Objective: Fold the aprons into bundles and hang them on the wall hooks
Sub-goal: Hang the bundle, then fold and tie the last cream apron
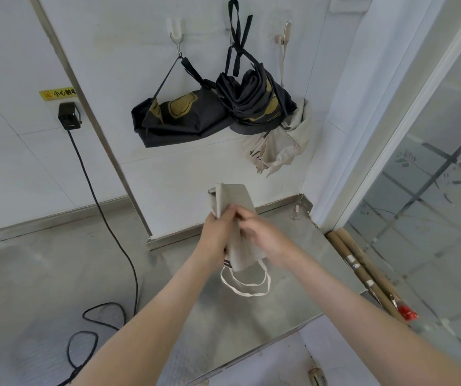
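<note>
Beige cloth, a folded apron, stands upright between both hands, its white straps dangling below. The left hand grips its left edge and the right hand clasps the front. Farther off, a black bundle hangs on the wall.

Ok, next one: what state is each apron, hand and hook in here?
held beige apron: folded narrow, straps dangling, not hung
left hand: grips the held beige apron
right hand: grips it too
left black apron: bundled, hanging on left hook
middle black apron: bundled, hanging on middle hook
hung beige apron: bundled, hanging on right hook
charger: plugged into wall
</note>
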### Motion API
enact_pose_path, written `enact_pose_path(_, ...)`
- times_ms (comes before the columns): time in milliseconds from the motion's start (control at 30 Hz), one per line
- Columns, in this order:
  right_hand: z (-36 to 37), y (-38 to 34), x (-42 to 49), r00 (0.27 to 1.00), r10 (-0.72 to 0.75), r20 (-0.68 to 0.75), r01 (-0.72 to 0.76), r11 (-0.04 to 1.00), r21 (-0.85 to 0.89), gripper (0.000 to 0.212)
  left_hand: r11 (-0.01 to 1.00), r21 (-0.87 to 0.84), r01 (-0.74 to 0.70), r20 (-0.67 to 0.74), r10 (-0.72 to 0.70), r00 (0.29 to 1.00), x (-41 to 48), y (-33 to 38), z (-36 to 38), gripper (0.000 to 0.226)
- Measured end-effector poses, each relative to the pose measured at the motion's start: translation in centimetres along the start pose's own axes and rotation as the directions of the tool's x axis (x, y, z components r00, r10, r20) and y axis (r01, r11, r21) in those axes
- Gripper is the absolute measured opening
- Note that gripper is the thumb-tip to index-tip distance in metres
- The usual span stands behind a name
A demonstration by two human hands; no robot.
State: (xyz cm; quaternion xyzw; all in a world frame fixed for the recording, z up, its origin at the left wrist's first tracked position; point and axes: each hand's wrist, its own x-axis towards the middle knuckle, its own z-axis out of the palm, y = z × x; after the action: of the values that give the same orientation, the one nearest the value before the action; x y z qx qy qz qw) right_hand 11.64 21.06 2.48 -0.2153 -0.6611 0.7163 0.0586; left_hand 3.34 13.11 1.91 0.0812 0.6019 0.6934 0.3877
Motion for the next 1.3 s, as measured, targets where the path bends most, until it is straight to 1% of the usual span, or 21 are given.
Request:
enact_pose_path(33,-0.7,0.0,-0.1,0.998,-0.014,-0.057,0.015,1.0,0.015,0.043,1.0,-0.022,0.012,0.009,-0.012,1.0,0.1,0.0,-0.5,0.025)
enact_pose_path(67,-1.5,-0.2,-0.1,0.986,-0.038,-0.165,0.034,0.999,-0.032,0.041,0.998,-0.053,0.024,0.034,-0.022,0.999,0.1,0.2,-1.0,0.027)
enact_pose_path(133,-3.5,0.1,0.0,0.925,-0.099,-0.367,0.05,0.989,-0.14,0.031,0.99,-0.125,0.064,0.087,-0.053,0.995,0.0,0.6,-1.9,0.027)
enact_pose_path(167,-4.5,0.4,0.0,0.91,-0.086,-0.405,0.031,0.99,-0.141,0.027,0.984,-0.153,0.093,0.116,-0.075,0.99,0.0,0.8,-2.2,0.025)
enact_pose_path(200,-5.2,0.6,0.1,0.914,-0.039,-0.404,-0.009,0.993,-0.117,0.029,0.978,-0.172,0.117,0.154,-0.09,0.984,-0.2,1.0,-2.4,0.022)
enact_pose_path(267,-5.6,0.8,0.0,0.946,0.087,-0.313,-0.097,0.995,-0.015,0.037,0.971,-0.188,0.15,0.21,-0.11,0.972,-0.6,1.3,-2.4,0.023)
enact_pose_path(300,-5.3,0.9,0.0,0.958,0.123,-0.258,-0.108,0.992,0.071,0.037,0.969,-0.187,0.162,0.224,-0.119,0.967,-0.7,1.3,-2.3,0.027)
enact_pose_path(367,-4.3,0.7,-0.4,0.973,0.114,-0.2,-0.063,0.968,0.243,0.036,0.963,-0.2,0.178,0.256,-0.124,0.959,-0.9,1.1,-1.9,0.034)
enact_pose_path(400,-4.0,0.6,-0.5,0.976,0.097,-0.197,-0.038,0.958,0.286,0.036,0.96,-0.211,0.184,0.27,-0.123,0.955,-1.0,1.0,-1.7,0.036)
enact_pose_path(500,-3.5,0.6,-0.7,0.98,0.064,-0.187,0.0,0.946,0.324,0.042,0.954,-0.218,0.207,0.307,-0.134,0.942,-1.1,0.8,-1.3,0.039)
enact_pose_path(600,-3.4,0.6,-1.0,0.986,0.099,-0.13,-0.04,0.917,0.397,0.053,0.96,-0.16,0.23,0.337,-0.166,0.927,-1.2,0.9,-1.5,0.037)
enact_pose_path(667,-3.6,0.5,-1.3,0.993,0.106,-0.042,-0.075,0.882,0.466,0.058,0.963,-0.13,0.236,0.326,-0.183,0.927,-1.0,1.0,-1.8,0.046)
enact_pose_path(767,-4.6,0.9,-1.1,0.996,0.092,0.019,-0.087,0.825,0.559,0.08,0.954,-0.132,0.268,0.356,-0.207,0.911,-0.8,0.8,-2.7,0.069)
enact_pose_path(800,-4.8,1.0,-1.0,0.995,0.097,0.02,-0.091,0.821,0.564,0.083,0.947,-0.142,0.288,0.382,-0.216,0.899,-0.8,0.7,-3.1,0.073)
enact_pose_path(900,-5.2,2.1,-0.3,0.987,0.16,0.014,-0.145,0.851,0.505,0.076,0.933,-0.177,0.315,0.436,-0.212,0.875,-0.9,0.5,-3.9,0.066)
enact_pose_path(1000,-5.1,3.9,-0.1,0.959,0.241,0.15,-0.282,0.867,0.411,0.069,0.929,-0.22,0.298,0.439,-0.179,0.881,-1.2,0.4,-4.5,0.065)
enact_pose_path(1067,-5.0,4.8,-0.3,0.932,0.268,0.245,-0.345,0.864,0.367,0.071,0.921,-0.248,0.3,0.432,-0.172,0.885,-1.3,0.3,-5.0,0.064)
enact_pose_path(1100,-4.9,5.1,-0.5,0.925,0.279,0.258,-0.36,0.86,0.361,0.071,0.919,-0.253,0.303,0.423,-0.177,0.889,-1.2,0.2,-5.4,0.065)
enact_pose_path(1200,-5.2,5.3,-0.8,0.931,0.239,0.274,-0.334,0.862,0.382,0.062,0.926,-0.226,0.303,0.363,-0.209,0.908,-1.0,0.0,-6.9,0.063)
enact_pose_path(1233,-5.3,5.2,-1.0,0.94,0.215,0.264,-0.307,0.869,0.387,0.06,0.931,-0.198,0.307,0.341,-0.229,0.912,-1.0,-0.1,-7.4,0.058)
enact_pose_path(1300,-5.5,4.9,-1.0,0.955,0.213,0.205,-0.279,0.878,0.39,0.053,0.937,-0.148,0.317,0.27,-0.27,0.924,-1.2,0.0,-8.1,0.037)
